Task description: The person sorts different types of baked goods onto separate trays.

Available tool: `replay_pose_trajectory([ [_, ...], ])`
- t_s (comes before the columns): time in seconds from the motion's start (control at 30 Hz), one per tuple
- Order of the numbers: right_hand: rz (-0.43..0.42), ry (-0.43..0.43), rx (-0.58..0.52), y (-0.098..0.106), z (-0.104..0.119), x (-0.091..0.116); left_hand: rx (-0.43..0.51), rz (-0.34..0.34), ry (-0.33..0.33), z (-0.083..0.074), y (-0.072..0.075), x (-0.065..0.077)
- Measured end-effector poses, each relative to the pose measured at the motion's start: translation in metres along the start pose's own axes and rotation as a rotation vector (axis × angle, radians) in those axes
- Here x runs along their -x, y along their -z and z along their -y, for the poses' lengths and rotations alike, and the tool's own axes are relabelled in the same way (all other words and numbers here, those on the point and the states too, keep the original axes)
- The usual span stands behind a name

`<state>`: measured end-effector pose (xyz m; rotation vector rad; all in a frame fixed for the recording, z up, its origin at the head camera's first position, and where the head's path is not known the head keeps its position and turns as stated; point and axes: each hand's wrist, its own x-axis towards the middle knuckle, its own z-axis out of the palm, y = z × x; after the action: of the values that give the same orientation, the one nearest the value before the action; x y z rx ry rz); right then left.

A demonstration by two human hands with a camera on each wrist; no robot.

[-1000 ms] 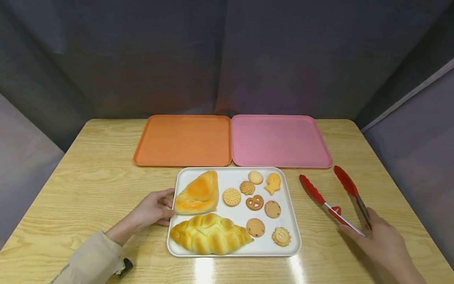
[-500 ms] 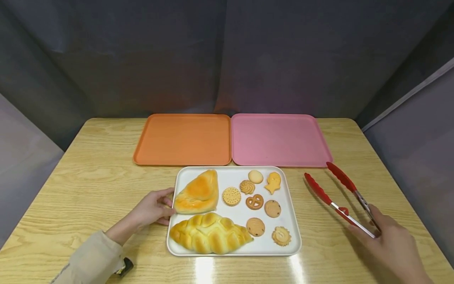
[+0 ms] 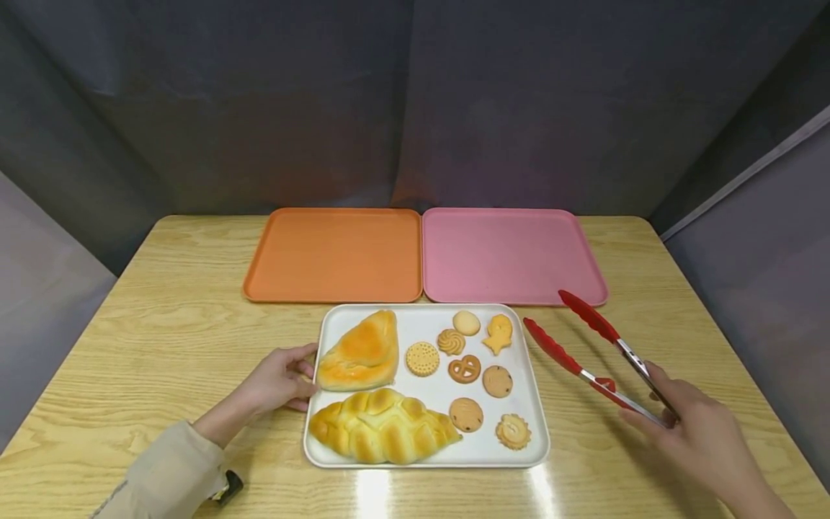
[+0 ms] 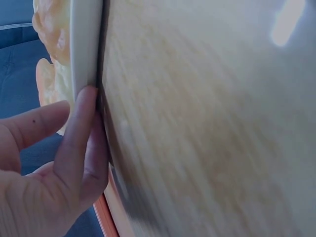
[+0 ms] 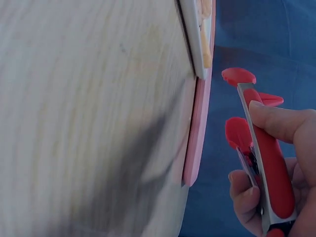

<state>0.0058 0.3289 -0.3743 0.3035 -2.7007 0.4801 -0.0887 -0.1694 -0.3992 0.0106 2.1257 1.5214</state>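
Note:
My left hand (image 3: 282,378) holds the left edge of a white tray (image 3: 534,447), fingertips at its rim (image 4: 83,59). A triangular bread (image 3: 363,349) and a braided loaf (image 3: 389,427) lie on the tray's left half. Several cookies, among them a pretzel-shaped one (image 3: 465,369), a fish-shaped one (image 3: 498,334) and a flower-edged one (image 3: 513,431), lie on the right half. My right hand (image 3: 697,440) grips red-tipped metal tongs (image 3: 616,393), spread apart with nothing between the tips. Their tips hang just right of the tray's upper right corner. In the right wrist view, my thumb presses the red handle (image 5: 274,173).
Behind the white tray, an orange tray (image 3: 333,256) and a pink tray (image 3: 509,256) stand side by side, both bare. All rest on a wooden table (image 3: 162,324). Dark curtains (image 3: 259,108) close off the back. A small dark object (image 3: 228,488) shows by my left sleeve.
The tongs first moved right, then swung back left toward the white tray, their tips closer to its right edge. My left hand stays at the tray edge.

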Motion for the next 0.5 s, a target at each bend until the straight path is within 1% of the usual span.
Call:
replay_pose_trajectory([
  [0.17, 0.012, 0.024, -0.028, -0.001, 0.008, -0.009, -0.011, -0.01, -0.002, 0.0, 0.0, -0.001],
  [0.33, 0.006, 0.081, -0.062, -0.003, 0.015, -0.019, -0.021, -0.02, -0.006, 0.0, 0.0, -0.001],
  [0.5, 0.026, 0.12, -0.072, -0.004, 0.025, -0.03, -0.017, -0.025, -0.008, 0.003, -0.002, -0.001],
])
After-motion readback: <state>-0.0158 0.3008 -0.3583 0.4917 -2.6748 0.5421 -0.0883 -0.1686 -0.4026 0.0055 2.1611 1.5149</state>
